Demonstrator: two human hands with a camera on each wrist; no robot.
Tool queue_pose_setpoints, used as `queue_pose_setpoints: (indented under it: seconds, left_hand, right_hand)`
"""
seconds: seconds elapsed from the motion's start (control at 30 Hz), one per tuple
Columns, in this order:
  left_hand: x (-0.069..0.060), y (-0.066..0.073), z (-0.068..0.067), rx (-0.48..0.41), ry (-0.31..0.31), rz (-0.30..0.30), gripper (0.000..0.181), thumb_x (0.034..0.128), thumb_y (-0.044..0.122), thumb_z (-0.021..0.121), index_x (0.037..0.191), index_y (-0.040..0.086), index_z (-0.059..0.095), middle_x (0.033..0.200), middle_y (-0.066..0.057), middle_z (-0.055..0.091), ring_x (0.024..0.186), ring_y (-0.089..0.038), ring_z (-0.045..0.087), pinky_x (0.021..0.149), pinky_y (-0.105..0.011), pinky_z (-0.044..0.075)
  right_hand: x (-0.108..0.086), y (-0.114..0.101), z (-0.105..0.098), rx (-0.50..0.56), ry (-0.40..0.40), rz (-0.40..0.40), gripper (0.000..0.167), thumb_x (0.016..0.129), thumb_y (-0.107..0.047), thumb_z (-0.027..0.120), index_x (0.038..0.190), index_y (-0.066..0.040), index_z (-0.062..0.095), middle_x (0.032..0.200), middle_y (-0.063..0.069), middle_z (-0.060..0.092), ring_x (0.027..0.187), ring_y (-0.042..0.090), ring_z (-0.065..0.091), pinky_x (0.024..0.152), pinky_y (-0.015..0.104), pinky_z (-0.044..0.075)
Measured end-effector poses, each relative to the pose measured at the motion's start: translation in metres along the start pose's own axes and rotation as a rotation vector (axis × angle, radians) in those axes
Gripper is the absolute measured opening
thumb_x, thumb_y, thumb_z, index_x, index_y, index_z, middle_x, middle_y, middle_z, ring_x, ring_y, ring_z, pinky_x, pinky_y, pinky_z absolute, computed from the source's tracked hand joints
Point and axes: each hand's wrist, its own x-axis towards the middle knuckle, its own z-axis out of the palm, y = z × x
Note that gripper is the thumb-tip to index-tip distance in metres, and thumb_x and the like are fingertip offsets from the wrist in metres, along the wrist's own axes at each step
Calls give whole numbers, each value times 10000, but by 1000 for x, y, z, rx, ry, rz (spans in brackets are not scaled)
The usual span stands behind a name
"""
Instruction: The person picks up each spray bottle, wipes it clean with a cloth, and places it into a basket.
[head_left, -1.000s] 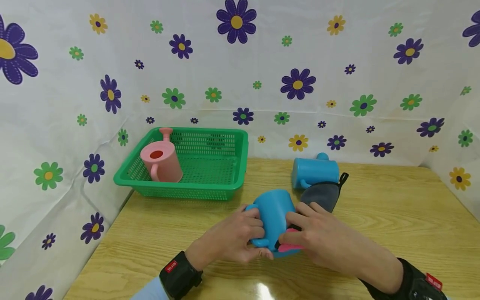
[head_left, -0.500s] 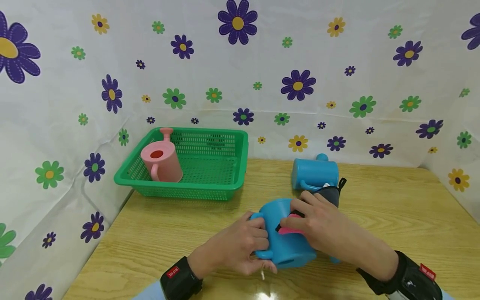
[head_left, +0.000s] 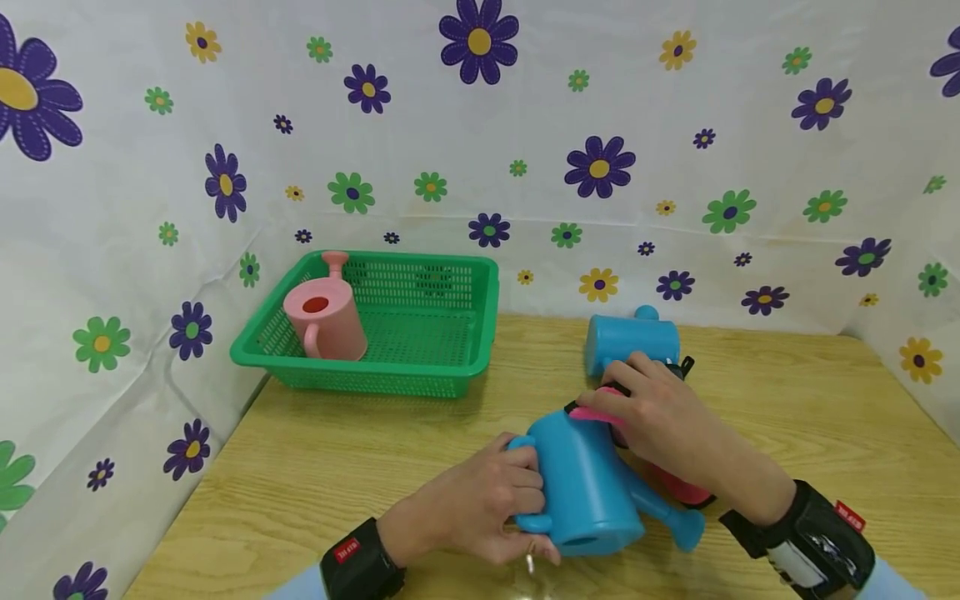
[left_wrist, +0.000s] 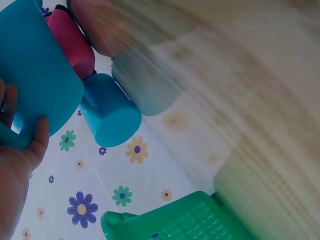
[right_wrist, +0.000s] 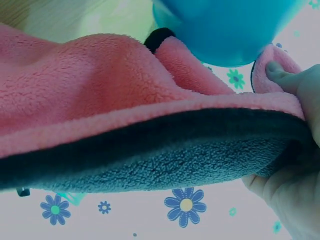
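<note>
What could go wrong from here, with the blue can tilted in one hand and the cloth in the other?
The left hand grips the tilted blue watering can by its handle, so pressure at the far end might twist it loose. The pink-and-grey cloth hangs loosely from the right hand near the spout and could snag. That hand is also close to the second blue can, lying on its side, and might nudge it.

The worktop (head_left: pixel 810 433) has a yellowish wood-grain surface, its streaks running mostly from side to side, with a bright glint of reflected light on the near part. A green basket (head_left: pixel 390 382) with perforated walls stands on it at the back left. Farther right, also toward the back, a blue watering can (head_left: pixel 633 335) lies on its side.
</note>
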Motion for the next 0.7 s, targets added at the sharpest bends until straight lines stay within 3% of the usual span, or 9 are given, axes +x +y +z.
queue_pose_setpoints:
  seconds: [0.33, 0.7]
  left_hand:
    - [0, 0, -3, -9, -11, -3, 469, 896, 557, 717, 664, 252, 447, 653, 132, 426, 813, -61, 460, 857, -347, 412]
    - [-1, -2, -3, -7, 2, -4, 487, 894, 552, 722, 657, 246, 427, 645, 124, 384, 797, -69, 430, 855, -354, 373]
  right_hand:
    - [-3, 4, 0, 4, -30, 49, 479, 663, -98, 953, 1100, -158, 765, 914, 42, 656, 838, 200, 531, 696, 321, 500]
    - [-5, -2, -3, 38, -86, 60, 455, 683, -165, 953, 1091, -187, 754, 901, 4, 652, 849, 170, 520, 719, 303, 503]
